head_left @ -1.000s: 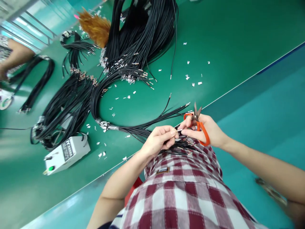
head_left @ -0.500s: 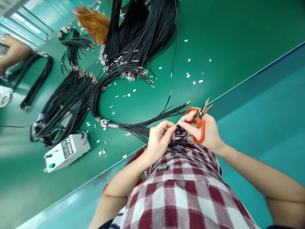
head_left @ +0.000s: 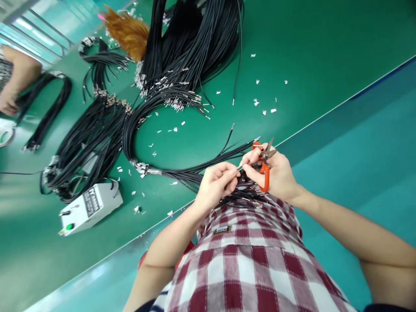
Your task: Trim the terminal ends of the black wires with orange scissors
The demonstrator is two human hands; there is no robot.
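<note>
My left hand [head_left: 216, 183] is closed in a pinch on the end of a black cable, whose thin white tip shows between my two hands. Orange-handled scissors [head_left: 264, 171] hang on the fingers of my right hand [head_left: 281, 175], their blades pointing up and slightly apart. The thumb and forefinger of that hand meet near the pale tip. A bundle of black cables [head_left: 191, 170] runs from a taped band [head_left: 143, 168] on the green table to my hands. More cable ends lie over my checked apron [head_left: 240, 260].
A large pile of black cables [head_left: 201, 47] lies at the back, beside a brown feathery duster [head_left: 126, 32]. At left are more cable bundles [head_left: 91, 138], a white box [head_left: 92, 208] with a green button, and another person's arm [head_left: 22, 69]. White scraps dot the green table [head_left: 312, 52].
The scissors have turned and shifted slightly left with my right hand, and their blades look closer together. My left hand has moved slightly left. At far left, the other person's hand has come more into view.
</note>
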